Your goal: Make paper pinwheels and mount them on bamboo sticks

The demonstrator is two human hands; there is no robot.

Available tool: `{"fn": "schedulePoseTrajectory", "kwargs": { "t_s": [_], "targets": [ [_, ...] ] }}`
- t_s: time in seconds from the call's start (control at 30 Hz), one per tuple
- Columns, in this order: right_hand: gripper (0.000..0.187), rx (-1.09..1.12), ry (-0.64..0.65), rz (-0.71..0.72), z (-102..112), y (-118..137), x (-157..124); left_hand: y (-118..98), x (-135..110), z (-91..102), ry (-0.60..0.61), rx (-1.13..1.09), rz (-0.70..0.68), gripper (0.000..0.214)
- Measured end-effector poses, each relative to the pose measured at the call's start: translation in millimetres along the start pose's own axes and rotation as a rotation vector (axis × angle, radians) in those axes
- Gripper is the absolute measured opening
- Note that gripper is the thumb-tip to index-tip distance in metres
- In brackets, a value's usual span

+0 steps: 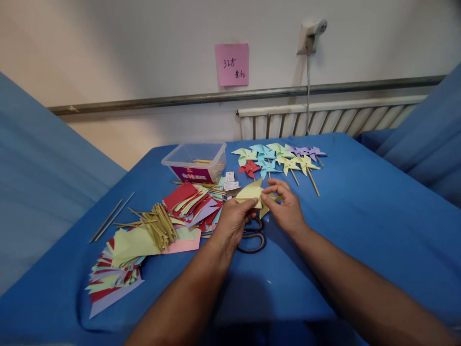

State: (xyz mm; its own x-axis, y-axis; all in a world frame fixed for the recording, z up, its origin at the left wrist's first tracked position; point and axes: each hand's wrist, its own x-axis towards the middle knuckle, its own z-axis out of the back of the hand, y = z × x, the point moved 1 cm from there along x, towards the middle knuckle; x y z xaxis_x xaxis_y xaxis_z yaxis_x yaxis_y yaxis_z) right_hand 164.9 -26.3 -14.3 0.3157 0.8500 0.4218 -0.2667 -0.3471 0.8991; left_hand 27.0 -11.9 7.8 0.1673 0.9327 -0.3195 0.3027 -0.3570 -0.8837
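Note:
A pale yellow paper pinwheel (pixel 248 191) is held up between both hands over the blue-covered table. My left hand (pixel 236 218) pinches its left side, thumb on top of the paper. At its right side my right hand (pixel 286 206) grips near the centre with thumb and index finger, the other fingers curled above. No stick shows on this pinwheel. Beneath the hands lie scissors (pixel 252 242) with black handles, their blades partly covered by my left hand. Beyond the hands, several finished pinwheels (pixel 266 153) in green, blue, red, purple and yellow lie on sticks.
Left of my hands are coloured paper squares (pixel 180 194), a bundle of short sticks (pixel 160 226) and fanned paper (pixel 115 278). A clear plastic box (pixel 194 156) holds more sticks. Two thin rods (pixel 111 218) lie far left. Small white boxes (pixel 230 181) sit mid-table. A radiator (pixel 324 117) stands behind.

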Motion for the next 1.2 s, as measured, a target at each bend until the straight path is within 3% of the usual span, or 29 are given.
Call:
{"fn": "schedulePoseTrajectory", "kwargs": {
  "t_s": [1.2],
  "targets": [
    [0.022,0.13,0.044,-0.133,-1,-10,2,-1,0,-2.2,0.008,0.019,0.016,0.029]
  ]
}}
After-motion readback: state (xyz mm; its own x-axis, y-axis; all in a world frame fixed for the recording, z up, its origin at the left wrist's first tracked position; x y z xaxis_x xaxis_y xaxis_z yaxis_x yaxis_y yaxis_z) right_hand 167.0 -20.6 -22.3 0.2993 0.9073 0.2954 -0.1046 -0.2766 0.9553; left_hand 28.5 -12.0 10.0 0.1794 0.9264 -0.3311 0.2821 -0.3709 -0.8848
